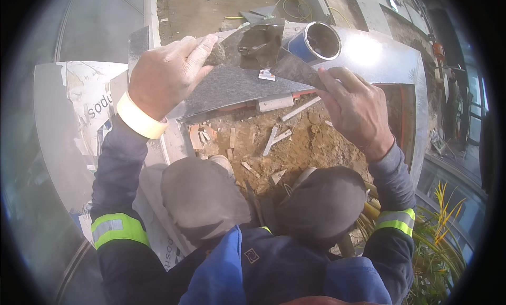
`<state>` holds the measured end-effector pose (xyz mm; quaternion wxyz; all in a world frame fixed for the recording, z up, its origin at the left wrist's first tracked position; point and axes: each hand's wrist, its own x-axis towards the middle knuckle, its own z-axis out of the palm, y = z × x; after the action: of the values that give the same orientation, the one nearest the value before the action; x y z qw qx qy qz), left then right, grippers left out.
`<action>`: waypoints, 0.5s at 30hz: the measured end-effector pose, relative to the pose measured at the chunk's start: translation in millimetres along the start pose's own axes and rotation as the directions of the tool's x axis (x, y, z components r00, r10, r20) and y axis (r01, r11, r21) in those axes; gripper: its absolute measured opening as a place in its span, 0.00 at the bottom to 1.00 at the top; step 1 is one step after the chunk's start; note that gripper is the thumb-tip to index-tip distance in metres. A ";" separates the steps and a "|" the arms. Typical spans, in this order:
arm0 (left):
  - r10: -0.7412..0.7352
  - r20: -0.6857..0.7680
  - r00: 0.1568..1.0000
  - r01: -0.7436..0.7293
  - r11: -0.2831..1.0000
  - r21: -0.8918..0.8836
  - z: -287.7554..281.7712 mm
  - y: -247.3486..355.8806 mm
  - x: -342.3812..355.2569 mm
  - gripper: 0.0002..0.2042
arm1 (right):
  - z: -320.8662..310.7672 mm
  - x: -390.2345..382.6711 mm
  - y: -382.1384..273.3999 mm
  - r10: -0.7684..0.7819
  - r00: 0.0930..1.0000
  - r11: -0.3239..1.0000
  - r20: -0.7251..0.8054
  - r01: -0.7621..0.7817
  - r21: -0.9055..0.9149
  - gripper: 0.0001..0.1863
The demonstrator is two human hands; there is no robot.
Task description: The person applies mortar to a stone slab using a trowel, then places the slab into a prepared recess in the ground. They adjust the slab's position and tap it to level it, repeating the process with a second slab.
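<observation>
My left hand (171, 73) is closed round a worn handle at the upper left. The broad, flat blade of a scraper (227, 43) reaches to the right from it, smeared with grey-brown paste (263, 41). In my right hand (356, 102) is a putty knife (298, 71), its fingers wrapped over the handle end. That blade slants up and left toward the paste; whether the two blades touch I cannot tell. Just beyond it a round blue tin (303, 46) with a silver rim lies tilted on the metal sheet, dark inside.
A grey metal panel (221, 91) spans in front of me, with a small white card (267, 75) on it. Below lie dirt and wood offcuts (276, 139) between my knees. White printed sheeting (84, 99) is at left, a leafy plant (440, 242) at lower right.
</observation>
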<state>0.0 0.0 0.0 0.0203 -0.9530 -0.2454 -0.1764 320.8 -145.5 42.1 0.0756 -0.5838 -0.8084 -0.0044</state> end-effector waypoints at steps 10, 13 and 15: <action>-0.315 -0.255 0.914 0.154 0.851 -0.502 43.2 6.3 21.3 0.24 | 38.9 -137.8 64.9 0.626 0.771 0.342 0.116 -0.405 0.848 0.21; -0.444 -0.168 0.880 0.218 0.692 -0.689 49.2 34.3 42.5 0.26 | 122.1 -204.5 78.2 0.731 0.663 -0.108 0.160 -0.119 0.987 0.24; -0.564 -0.029 0.825 0.264 0.429 -0.864 55.2 63.4 55.3 0.27 | 177.0 -222.2 78.5 0.775 0.605 -0.289 0.180 0.086 0.954 0.24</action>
<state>93.3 -23.4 -29.5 -0.4383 -0.7117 -0.3547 -0.4190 442.4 -313.2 -167.5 0.7053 -0.5150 -0.2061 0.4414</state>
